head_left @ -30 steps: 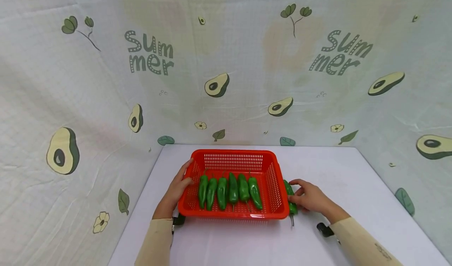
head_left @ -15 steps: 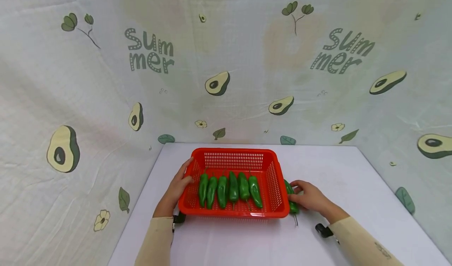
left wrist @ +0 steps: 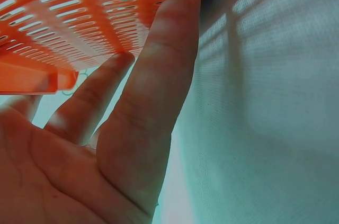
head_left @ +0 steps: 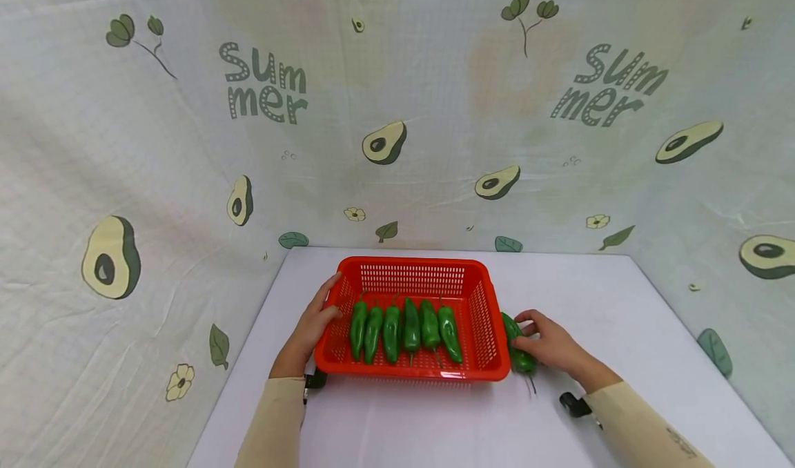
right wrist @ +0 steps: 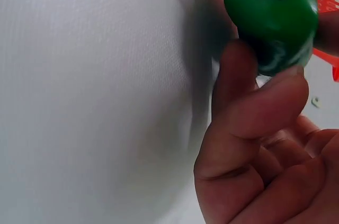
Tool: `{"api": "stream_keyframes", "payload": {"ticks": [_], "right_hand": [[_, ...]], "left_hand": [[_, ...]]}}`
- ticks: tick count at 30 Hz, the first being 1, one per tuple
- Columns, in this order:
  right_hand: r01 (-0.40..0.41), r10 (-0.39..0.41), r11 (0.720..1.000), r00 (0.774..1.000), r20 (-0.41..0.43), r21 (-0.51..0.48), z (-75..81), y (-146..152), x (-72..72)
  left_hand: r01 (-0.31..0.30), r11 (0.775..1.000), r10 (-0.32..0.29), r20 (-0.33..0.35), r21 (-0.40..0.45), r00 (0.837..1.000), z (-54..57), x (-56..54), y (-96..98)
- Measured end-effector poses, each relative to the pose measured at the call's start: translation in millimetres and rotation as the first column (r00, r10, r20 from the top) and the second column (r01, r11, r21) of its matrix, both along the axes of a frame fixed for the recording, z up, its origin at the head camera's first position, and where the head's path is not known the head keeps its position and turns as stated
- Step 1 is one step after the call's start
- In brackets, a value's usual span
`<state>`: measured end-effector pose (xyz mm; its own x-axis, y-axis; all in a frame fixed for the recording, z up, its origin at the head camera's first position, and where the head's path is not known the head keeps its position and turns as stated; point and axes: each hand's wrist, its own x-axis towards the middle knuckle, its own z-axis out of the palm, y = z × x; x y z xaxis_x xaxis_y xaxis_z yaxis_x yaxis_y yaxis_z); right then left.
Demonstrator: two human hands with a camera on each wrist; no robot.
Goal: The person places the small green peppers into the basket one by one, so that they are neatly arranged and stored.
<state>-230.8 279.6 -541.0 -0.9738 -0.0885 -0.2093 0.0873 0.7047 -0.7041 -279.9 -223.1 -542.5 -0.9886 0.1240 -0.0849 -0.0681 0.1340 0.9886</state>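
Note:
A red plastic basket (head_left: 413,373) with slotted walls stands on the table, several green chili peppers (head_left: 412,326) lying in a row inside it. My left hand (head_left: 310,326) grips its left side, thumb over the rim; in the left wrist view the fingers (left wrist: 135,102) reach against the slotted underside or wall. Just outside the basket's right side, my right hand (head_left: 549,344) pinches another green chili pepper (head_left: 524,362), its stem pointing toward me. The right wrist view has that pepper (right wrist: 273,9) from its stem end, between thumb and fingers; its far end is hidden.
The white table (head_left: 584,288) extends right of the basket and in front of it. A pale cloth (head_left: 435,109) printed with avocados and lettering hangs behind and along both sides. A small black device (head_left: 574,404) sits at the right wrist.
The pepper in my right hand has turned, its stem end swinging to the right and away from the basket. My left hand stays on the basket; the head view has tilted slightly down.

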Motion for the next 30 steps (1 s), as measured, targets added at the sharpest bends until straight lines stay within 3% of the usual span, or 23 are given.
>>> {"api": "stream_keyframes", "payload": {"ticks": [30], "right_hand": [[-0.059,0.065,0.997,0.992,0.107,-0.051,20.5,12.0,-3.4]], "left_hand": [[-0.002,1.000,0.002,-0.009,0.016,1.000,-0.9,-1.4,-2.5]]}}
